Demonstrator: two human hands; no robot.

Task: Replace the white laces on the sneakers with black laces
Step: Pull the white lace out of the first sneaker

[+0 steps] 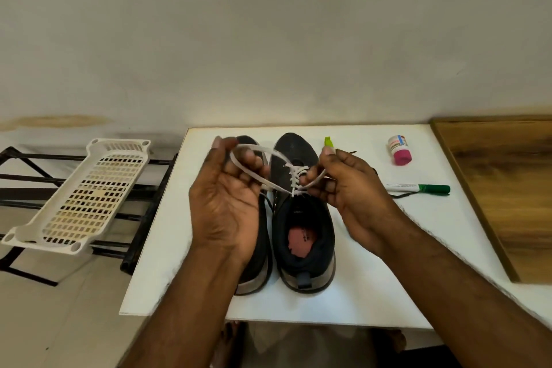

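Observation:
Two dark sneakers stand side by side on a white table (373,263), toes pointing away from me. The right sneaker (303,218) is laced with a white lace (294,175) through its eyelets. My left hand (228,200) is raised over the left sneaker (257,266), covering most of it, and holds a loop of the white lace between thumb and fingers. My right hand (349,188) pinches the other end of the white lace beside the right sneaker. A thin black lace (403,195) lies on the table behind my right hand, partly hidden.
A green marker (418,187), a small pink-capped bottle (399,150) and a lime-green item (328,141) lie at the table's far right. A wooden surface (501,188) adjoins the right edge. A white perforated plastic tray (86,194) rests on a black metal rack (35,185) at left.

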